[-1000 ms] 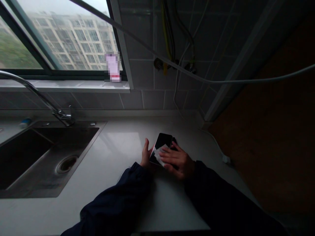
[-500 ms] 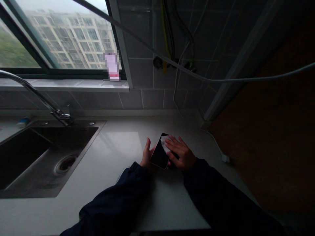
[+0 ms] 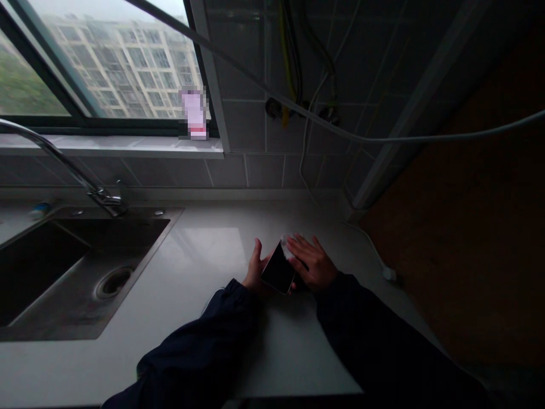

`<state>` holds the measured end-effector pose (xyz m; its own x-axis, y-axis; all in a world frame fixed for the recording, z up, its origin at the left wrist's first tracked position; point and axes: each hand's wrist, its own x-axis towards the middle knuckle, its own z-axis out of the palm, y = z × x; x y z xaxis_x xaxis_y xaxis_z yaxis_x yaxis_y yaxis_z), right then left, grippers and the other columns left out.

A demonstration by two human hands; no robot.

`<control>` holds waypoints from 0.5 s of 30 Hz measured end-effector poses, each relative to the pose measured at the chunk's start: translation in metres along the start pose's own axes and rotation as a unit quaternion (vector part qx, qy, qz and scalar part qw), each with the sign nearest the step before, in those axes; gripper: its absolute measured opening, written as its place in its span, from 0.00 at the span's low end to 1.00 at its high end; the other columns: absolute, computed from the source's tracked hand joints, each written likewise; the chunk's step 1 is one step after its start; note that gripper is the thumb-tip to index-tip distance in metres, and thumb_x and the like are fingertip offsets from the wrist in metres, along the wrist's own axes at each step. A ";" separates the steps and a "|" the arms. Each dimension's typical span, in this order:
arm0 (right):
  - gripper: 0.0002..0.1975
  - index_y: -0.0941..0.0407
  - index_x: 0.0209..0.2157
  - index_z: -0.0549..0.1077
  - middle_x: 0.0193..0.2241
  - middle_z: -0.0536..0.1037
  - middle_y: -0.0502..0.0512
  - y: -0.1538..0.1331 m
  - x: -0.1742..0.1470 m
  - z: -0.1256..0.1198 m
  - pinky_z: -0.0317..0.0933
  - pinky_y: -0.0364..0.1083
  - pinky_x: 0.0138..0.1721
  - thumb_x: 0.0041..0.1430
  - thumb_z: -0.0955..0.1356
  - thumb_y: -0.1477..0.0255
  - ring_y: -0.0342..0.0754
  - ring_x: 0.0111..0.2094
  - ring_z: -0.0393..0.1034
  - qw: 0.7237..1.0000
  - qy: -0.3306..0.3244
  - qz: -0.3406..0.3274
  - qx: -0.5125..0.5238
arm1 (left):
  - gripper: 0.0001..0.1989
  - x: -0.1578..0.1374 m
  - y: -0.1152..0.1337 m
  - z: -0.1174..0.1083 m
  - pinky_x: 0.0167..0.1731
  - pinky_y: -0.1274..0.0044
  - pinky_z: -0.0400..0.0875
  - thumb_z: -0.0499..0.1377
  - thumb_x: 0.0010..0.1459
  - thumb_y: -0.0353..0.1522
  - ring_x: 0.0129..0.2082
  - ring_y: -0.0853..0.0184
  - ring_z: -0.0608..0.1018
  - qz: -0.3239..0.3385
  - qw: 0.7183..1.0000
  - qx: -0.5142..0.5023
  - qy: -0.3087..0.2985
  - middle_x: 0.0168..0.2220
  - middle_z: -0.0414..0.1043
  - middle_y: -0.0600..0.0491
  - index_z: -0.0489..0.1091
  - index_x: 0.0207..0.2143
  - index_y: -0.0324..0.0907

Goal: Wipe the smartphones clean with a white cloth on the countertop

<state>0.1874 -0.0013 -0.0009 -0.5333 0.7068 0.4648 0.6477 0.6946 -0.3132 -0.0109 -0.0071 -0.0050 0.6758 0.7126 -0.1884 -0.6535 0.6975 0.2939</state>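
Observation:
A smartphone (image 3: 278, 271) with a dark screen lies tilted in my left hand (image 3: 254, 267), above the white counter. The left thumb sticks up beside the phone's left edge, and fingertips show at its lower right edge. My right hand (image 3: 314, 264) presses a crumpled white tissue (image 3: 286, 245) against the upper part of the screen. Its fingers lie stretched over the tissue and hide much of it, along with the phone's upper right side.
A steel sink (image 3: 46, 307) with a chrome faucet (image 3: 102, 196) is set into the counter (image 3: 187, 341) at the left. A white cable (image 3: 366, 138) hangs across the view. Another cord with a white plug (image 3: 389, 274) lies at the counter's right side. Wires (image 3: 292, 62) come out of the tiled wall.
My right hand and the tissue have shifted slightly on the screen, and the tissue now covers the phone's top edge. My left hand keeps its hold, almost unmoved.

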 end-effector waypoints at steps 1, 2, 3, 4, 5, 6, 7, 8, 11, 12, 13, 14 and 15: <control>0.25 0.55 0.65 0.66 0.65 0.67 0.65 0.002 0.001 -0.001 0.44 0.74 0.66 0.72 0.59 0.62 0.61 0.69 0.55 1.000 -0.003 0.012 -0.003 | 0.42 -0.001 0.000 0.001 0.35 0.62 0.78 0.41 0.62 0.61 0.34 0.53 0.83 -0.010 1.000 0.000 -0.006 0.42 0.80 0.41 0.65 0.63 0.43; 0.26 0.55 0.66 0.64 0.66 0.65 0.65 0.002 0.001 -0.002 0.43 0.74 0.66 0.72 0.60 0.60 0.61 0.70 0.53 1.000 -0.007 0.014 -0.002 | 0.41 -0.001 0.000 0.000 0.35 0.62 0.78 0.42 0.62 0.61 0.34 0.52 0.83 -0.013 1.000 -0.001 -0.007 0.42 0.80 0.41 0.65 0.64 0.44; 0.27 0.55 0.66 0.63 0.66 0.65 0.65 0.001 0.000 -0.002 0.42 0.74 0.66 0.71 0.60 0.59 0.61 0.70 0.52 1.000 -0.014 0.009 0.002 | 0.41 -0.001 0.000 0.000 0.35 0.62 0.77 0.42 0.62 0.61 0.34 0.52 0.83 -0.010 1.000 -0.002 -0.004 0.43 0.80 0.41 0.65 0.64 0.44; 0.28 0.55 0.66 0.63 0.66 0.65 0.64 -0.003 -0.001 -0.001 0.40 0.73 0.67 0.71 0.61 0.58 0.61 0.70 0.52 1.000 -0.021 -0.005 0.010 | 0.42 0.000 0.000 -0.002 0.35 0.63 0.77 0.42 0.62 0.61 0.34 0.53 0.83 0.000 1.000 -0.004 0.003 0.42 0.80 0.41 0.65 0.63 0.42; 0.28 0.55 0.66 0.64 0.65 0.66 0.64 -0.008 -0.002 0.001 0.39 0.73 0.68 0.70 0.61 0.56 0.60 0.70 0.53 0.999 -0.031 -0.025 0.023 | 0.42 0.001 0.000 -0.003 0.36 0.64 0.77 0.42 0.63 0.61 0.33 0.53 0.83 0.012 1.000 -0.005 0.016 0.41 0.80 0.41 0.67 0.62 0.40; 0.28 0.54 0.65 0.65 0.64 0.68 0.63 -0.014 -0.004 0.003 0.36 0.72 0.68 0.70 0.61 0.55 0.59 0.69 0.55 0.997 -0.040 -0.050 0.038 | 0.42 0.002 0.001 -0.004 0.36 0.66 0.77 0.42 0.63 0.60 0.33 0.54 0.83 0.029 0.999 -0.006 0.031 0.38 0.80 0.41 0.68 0.60 0.37; 0.28 0.54 0.65 0.66 0.63 0.69 0.63 -0.020 -0.006 0.005 0.35 0.70 0.69 0.70 0.61 0.54 0.58 0.69 0.57 0.994 -0.051 -0.082 0.060 | 0.42 0.002 0.002 -0.005 0.36 0.67 0.76 0.42 0.64 0.59 0.32 0.55 0.83 0.047 0.998 -0.005 0.046 0.36 0.80 0.41 0.69 0.59 0.34; 0.28 0.54 0.64 0.66 0.63 0.70 0.62 -0.026 -0.008 0.007 0.34 0.68 0.70 0.70 0.60 0.53 0.56 0.69 0.57 0.989 -0.066 -0.110 0.079 | 0.41 0.003 0.002 -0.006 0.35 0.69 0.76 0.42 0.65 0.58 0.31 0.56 0.83 0.062 0.996 -0.003 0.058 0.34 0.80 0.41 0.70 0.57 0.32; 0.29 0.53 0.63 0.68 0.62 0.72 0.60 -0.036 -0.011 0.010 0.29 0.65 0.71 0.69 0.61 0.51 0.55 0.68 0.58 0.979 -0.079 -0.153 0.110 | 0.42 0.004 0.003 -0.005 0.36 0.70 0.75 0.42 0.65 0.58 0.32 0.56 0.83 0.086 0.994 0.009 0.073 0.32 0.80 0.42 0.71 0.55 0.31; 0.28 0.52 0.62 0.69 0.61 0.73 0.60 -0.036 -0.011 0.011 0.28 0.65 0.71 0.70 0.61 0.51 0.55 0.68 0.59 0.979 -0.077 -0.153 0.112 | 0.42 0.004 0.002 -0.004 0.36 0.69 0.75 0.42 0.64 0.59 0.32 0.56 0.83 0.089 0.993 0.013 0.075 0.31 0.80 0.42 0.71 0.55 0.31; 0.27 0.52 0.62 0.70 0.61 0.73 0.59 -0.034 -0.010 0.011 0.28 0.65 0.71 0.70 0.61 0.52 0.55 0.67 0.60 0.980 -0.074 -0.146 0.109 | 0.42 0.004 0.002 -0.002 0.38 0.69 0.75 0.42 0.64 0.59 0.32 0.55 0.83 0.084 0.993 0.017 0.079 0.31 0.80 0.42 0.71 0.55 0.31; 0.27 0.52 0.62 0.70 0.61 0.73 0.59 -0.030 -0.009 0.010 0.29 0.66 0.71 0.70 0.60 0.52 0.55 0.67 0.60 0.984 -0.067 -0.131 0.100 | 0.43 0.004 0.000 -0.001 0.39 0.68 0.75 0.42 0.64 0.59 0.33 0.54 0.83 0.080 0.993 0.020 0.082 0.31 0.80 0.42 0.71 0.56 0.31; 0.27 0.52 0.62 0.69 0.61 0.72 0.60 -0.024 -0.007 0.008 0.30 0.67 0.70 0.70 0.60 0.53 0.56 0.67 0.60 0.989 -0.060 -0.110 0.085 | 0.43 0.004 -0.001 0.001 0.40 0.67 0.75 0.40 0.65 0.59 0.34 0.54 0.83 0.075 0.994 0.023 0.080 0.33 0.80 0.41 0.70 0.57 0.31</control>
<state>0.1710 -0.0218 -0.0034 -0.7182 0.5396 0.4394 0.4137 0.8388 -0.3540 -0.0070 -0.0053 -0.0049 0.5067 0.8140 -0.2841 -0.7244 0.5806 0.3717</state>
